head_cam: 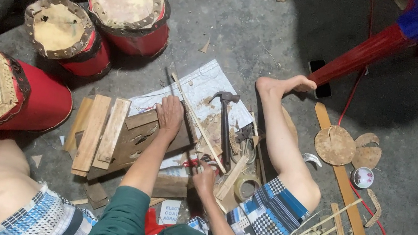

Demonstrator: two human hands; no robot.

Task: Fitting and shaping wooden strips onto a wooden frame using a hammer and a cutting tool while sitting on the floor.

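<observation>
Left hand [169, 115] pressed flat on wooden block [136, 137].
Right hand [204, 179] pinched thin stick [200, 124], mid-trimming; steadier bracing needed next.

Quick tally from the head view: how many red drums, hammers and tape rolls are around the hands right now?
Red drums: 3
Hammers: 1
Tape rolls: 1
Total: 5
</observation>
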